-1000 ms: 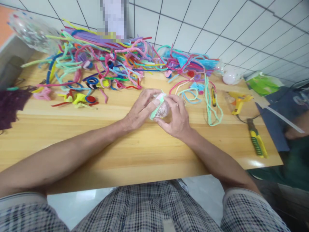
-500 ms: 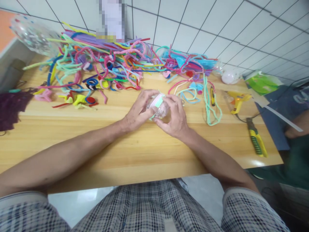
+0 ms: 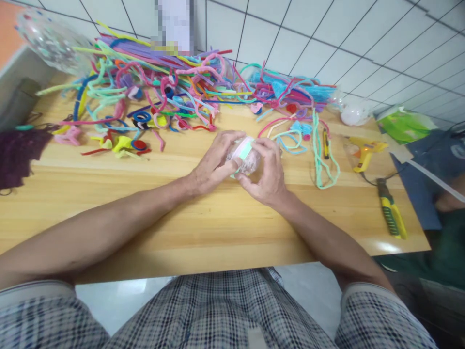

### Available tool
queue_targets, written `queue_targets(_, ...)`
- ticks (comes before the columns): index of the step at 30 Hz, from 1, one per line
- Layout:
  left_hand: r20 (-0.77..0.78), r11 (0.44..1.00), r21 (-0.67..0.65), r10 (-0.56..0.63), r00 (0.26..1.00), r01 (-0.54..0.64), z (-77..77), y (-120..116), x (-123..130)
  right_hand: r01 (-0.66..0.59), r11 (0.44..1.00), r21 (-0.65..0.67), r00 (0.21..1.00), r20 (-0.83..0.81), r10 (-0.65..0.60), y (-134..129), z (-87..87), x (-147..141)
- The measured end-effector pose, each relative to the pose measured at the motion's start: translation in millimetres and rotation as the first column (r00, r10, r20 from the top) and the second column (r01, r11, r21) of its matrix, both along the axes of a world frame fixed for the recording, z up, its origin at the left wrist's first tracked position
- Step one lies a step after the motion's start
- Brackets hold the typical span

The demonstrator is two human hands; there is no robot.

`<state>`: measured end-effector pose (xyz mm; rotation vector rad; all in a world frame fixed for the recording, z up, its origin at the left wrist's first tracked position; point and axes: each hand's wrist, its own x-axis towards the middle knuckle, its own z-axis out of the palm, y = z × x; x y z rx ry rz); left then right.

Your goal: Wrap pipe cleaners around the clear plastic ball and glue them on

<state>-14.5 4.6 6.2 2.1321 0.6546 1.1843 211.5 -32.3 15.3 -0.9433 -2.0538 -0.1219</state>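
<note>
A clear ball (image 3: 249, 162) with pale filling and a pink and mint-green band round it is between my two hands, above the wooden table (image 3: 218, 232). My left hand (image 3: 220, 165) grips its left side, the thumb lying across the front. On the right side, my right hand (image 3: 268, 169) holds the same ball with curved fingers on top and the thumb below. Beyond the hands lies a long heap of coloured pipe cleaners (image 3: 145, 82). Mint-green pipe cleaner loops (image 3: 323, 169) lie to the right of my right hand.
A yellow glue gun (image 3: 365, 151), yellow-green pliers (image 3: 390, 211) and a small yellow cutter (image 3: 326, 144) lie at the right. Clear balloons (image 3: 51, 41) are at the far left. Another person's arm (image 3: 450, 198) shows at the right edge.
The whole view has shifted slightly, so the table items appear a little further right. Both hands keep hold of the ball, with almost the same grip.
</note>
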Motion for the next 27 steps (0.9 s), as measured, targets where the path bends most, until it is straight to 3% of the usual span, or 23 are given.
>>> queue_targets(20, -0.047, 0.999, 0.025, 0.037, 0.998, -0.036, 2.2, -0.7, 1.8, 0.031, 0.998, -0.051, 0.999, -0.026, -0.032, -0.9, -0.6, -5.3)
queue_targets(27, 0.003, 0.998, -0.051, 0.043, 0.999, -0.042, 4.5, -6.1, 4.0, 0.016, 0.995, -0.102, 0.999, -0.041, -0.020, -1.3, -3.4, -4.7)
